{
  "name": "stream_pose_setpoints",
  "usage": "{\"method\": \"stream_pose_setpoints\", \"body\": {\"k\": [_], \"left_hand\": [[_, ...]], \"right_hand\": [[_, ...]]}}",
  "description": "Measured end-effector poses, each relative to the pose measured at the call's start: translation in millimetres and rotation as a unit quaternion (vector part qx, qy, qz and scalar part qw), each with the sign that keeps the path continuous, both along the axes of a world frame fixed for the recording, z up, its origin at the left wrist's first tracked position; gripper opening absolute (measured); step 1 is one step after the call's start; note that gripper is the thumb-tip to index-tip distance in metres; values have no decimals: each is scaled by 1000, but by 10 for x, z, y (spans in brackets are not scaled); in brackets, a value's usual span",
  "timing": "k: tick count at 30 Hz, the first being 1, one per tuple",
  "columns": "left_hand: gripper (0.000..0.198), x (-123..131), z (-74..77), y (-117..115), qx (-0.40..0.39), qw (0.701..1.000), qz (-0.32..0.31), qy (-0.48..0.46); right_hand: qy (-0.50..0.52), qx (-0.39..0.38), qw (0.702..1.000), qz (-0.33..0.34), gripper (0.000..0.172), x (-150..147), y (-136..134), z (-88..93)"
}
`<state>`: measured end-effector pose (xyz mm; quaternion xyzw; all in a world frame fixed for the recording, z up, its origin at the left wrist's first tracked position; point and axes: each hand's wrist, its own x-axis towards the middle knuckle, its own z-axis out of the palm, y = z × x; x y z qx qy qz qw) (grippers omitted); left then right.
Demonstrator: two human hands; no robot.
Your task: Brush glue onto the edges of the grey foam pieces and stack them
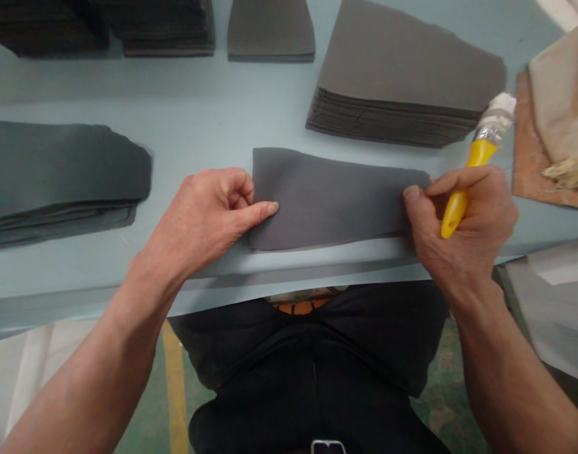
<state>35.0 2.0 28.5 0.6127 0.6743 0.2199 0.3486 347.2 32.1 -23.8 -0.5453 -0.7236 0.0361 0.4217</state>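
A grey foam sheet (331,198) lies on the counter (213,120) near its front edge. The left hand (208,217) pins the sheet's left end, grip narrow; the right hand (464,221) pinches its right end, also clasping a yellow brush (478,167). Wet bristles could smear the stack (402,82) behind the sheet. No containers appear, though the right edge is unclear.

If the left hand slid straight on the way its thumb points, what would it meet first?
The left hand points right, its thumb already resting on the left edge of the grey sheet. Going on, it would cross that sheet and probably meet the right hand, which holds the yellow-handled brush at the sheet's other end.
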Motion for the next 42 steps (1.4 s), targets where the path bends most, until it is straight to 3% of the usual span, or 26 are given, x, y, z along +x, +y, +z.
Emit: {"method": "stream_pose_setpoints", "body": {"k": [24,32,42], "left_hand": [[42,-4,5,-2,14,995,11,95],[50,48,51,10,-56,992,50,106],[48,38,73,13,-60,989,48,127]], "right_hand": [[-19,4,1000,-15,20,32,0,-49],[0,5,1000,-15,21,27,28,-57],[-3,-21,999,-27,22,34,10,-40]]}}
